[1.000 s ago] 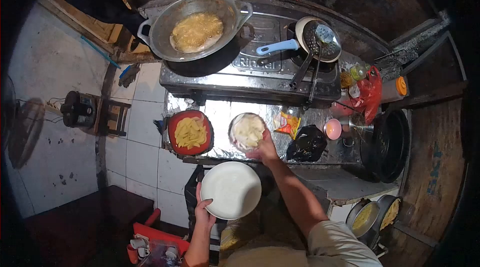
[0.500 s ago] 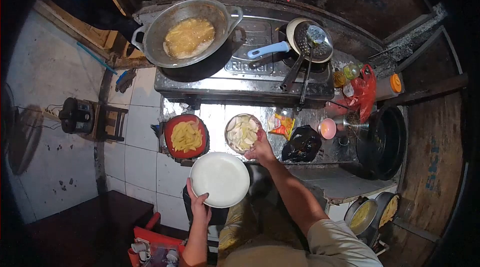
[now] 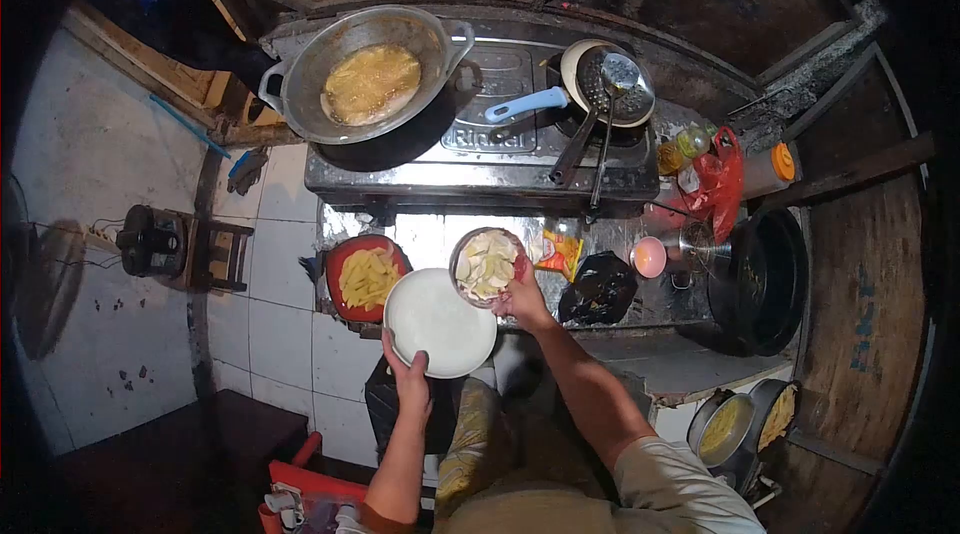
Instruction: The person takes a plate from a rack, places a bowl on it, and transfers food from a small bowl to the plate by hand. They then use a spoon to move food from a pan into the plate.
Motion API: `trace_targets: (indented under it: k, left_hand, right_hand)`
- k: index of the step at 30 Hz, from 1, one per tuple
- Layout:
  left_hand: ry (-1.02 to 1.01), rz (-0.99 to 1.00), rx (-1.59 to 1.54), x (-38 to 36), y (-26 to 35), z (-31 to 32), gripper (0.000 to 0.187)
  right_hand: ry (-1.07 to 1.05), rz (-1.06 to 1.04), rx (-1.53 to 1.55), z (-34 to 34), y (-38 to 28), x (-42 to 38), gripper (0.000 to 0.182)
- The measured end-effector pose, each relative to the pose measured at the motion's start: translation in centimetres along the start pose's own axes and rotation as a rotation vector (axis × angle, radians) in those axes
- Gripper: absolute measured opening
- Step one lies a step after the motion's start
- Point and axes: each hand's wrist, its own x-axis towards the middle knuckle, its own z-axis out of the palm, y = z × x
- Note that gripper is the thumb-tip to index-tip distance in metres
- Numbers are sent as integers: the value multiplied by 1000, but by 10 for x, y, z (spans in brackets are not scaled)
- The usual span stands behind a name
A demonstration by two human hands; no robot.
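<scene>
My left hand grips a white round plate by its lower left edge, the thumb lying over the rim. With the fingers of my right hand wrapped around its right side, a small round bowl is held next to the plate. Pale slices fill that bowl, and its lower left edge overlaps the plate's upper right in this view. Left of the plate, a red square dish carries yellow cut strips; the plate covers its lower right corner.
On the stove are a wok of bubbling oil with food frying and a blue-handled pan with a skimmer on it. Right of the bowl lie a yellow-red packet, a black plastic bag and a pink cup.
The white plate has moved up in my left hand, toward the red dish and the bowl. My right hand's bowl shows slightly larger and now overlaps the plate's edge.
</scene>
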Motion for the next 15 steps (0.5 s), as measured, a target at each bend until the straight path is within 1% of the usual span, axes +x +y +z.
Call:
trace_targets:
  k: [1, 3, 4, 6, 8, 11, 14, 15]
  left_hand:
    - [3, 17, 40, 3, 3, 7, 83]
    - [-22, 76, 62, 19, -17, 6, 82]
    - [-27, 86, 47, 26, -22, 9, 82]
    - [-31, 116, 8, 40, -33, 16, 82]
    - [-31, 150, -35, 52, -44, 23, 81]
    - [-31, 151, 62, 64, -43, 38, 83]
    - [-125, 45, -2, 83, -46, 44, 86]
    - [-135, -2, -5, 88, -48, 44, 85]
  right_hand:
    - [19, 3, -17, -1, 2, 1, 69]
    - [-15, -94, 24, -2, 3, 0, 74]
    - [14, -132, 43, -6, 14, 1, 75]
    - [27, -152, 57, -17, 25, 5, 77]
    - [-1, -110, 48, -20, 16, 1, 79]
    - [-17, -180, 98, -17, 15, -11, 75]
    - [0, -155, 92, -16, 3, -24, 72]
    - [42, -121, 87, -20, 7, -25, 71]
